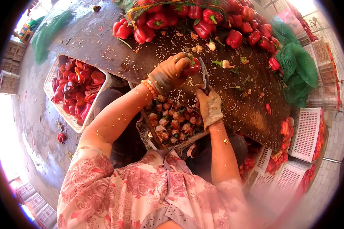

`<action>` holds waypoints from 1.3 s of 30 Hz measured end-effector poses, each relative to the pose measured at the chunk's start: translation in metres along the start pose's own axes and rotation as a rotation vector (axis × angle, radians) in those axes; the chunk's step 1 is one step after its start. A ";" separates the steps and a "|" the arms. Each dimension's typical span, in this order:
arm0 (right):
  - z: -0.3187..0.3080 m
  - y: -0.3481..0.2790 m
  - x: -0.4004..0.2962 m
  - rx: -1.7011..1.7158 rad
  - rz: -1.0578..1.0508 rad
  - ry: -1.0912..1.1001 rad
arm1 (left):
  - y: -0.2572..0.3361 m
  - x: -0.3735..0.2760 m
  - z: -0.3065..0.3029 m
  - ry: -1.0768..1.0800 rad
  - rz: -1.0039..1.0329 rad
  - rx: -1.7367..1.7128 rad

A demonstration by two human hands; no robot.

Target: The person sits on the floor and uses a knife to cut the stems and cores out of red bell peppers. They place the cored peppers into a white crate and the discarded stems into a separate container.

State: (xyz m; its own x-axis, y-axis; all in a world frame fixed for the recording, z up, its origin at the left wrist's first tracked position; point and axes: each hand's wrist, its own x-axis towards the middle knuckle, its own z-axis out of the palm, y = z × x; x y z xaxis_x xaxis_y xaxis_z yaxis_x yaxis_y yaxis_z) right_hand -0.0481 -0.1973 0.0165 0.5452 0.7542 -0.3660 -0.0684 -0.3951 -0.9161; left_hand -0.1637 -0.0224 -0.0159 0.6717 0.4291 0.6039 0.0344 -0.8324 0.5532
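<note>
Over the middle of a brown, seed-strewn work table (255, 100), my left hand (169, 73) in a soiled glove grips a red bell pepper (192, 68), its stem end facing up. My right hand (210, 104), also gloved, is closed around a knife (205, 73). The blade points up and away from me, just right of the pepper; whether it touches cannot be told. Below both hands, a box (157, 143) close to my body holds many cut-out pepper cores (172, 120) with stems and seeds.
Whole red bell peppers (157, 20) spill from a green mesh sack at the far side. Green netting (296, 63) hangs at the right. A white basket (74, 123) of opened peppers stands at my left. White crates (305, 134) with red peppers line the right. Stem scraps (225, 63) lie about.
</note>
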 end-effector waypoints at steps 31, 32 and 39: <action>0.007 0.005 0.051 -0.124 0.217 -0.063 | 0.001 -0.005 0.047 -0.274 -0.215 0.042; 0.006 0.003 0.049 0.061 0.235 -0.080 | 0.003 -0.004 0.045 -0.296 -0.198 0.041; -0.009 0.010 0.063 0.218 0.281 -0.040 | -0.005 -0.020 0.046 -0.239 -0.105 0.064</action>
State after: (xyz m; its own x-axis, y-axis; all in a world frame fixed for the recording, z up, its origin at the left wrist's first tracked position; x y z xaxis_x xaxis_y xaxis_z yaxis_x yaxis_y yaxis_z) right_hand -0.0066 -0.1587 -0.0137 0.4469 0.6534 -0.6111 -0.3899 -0.4725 -0.7904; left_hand -0.1429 -0.0428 -0.0568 0.8173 0.4254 0.3886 0.1543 -0.8114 0.5638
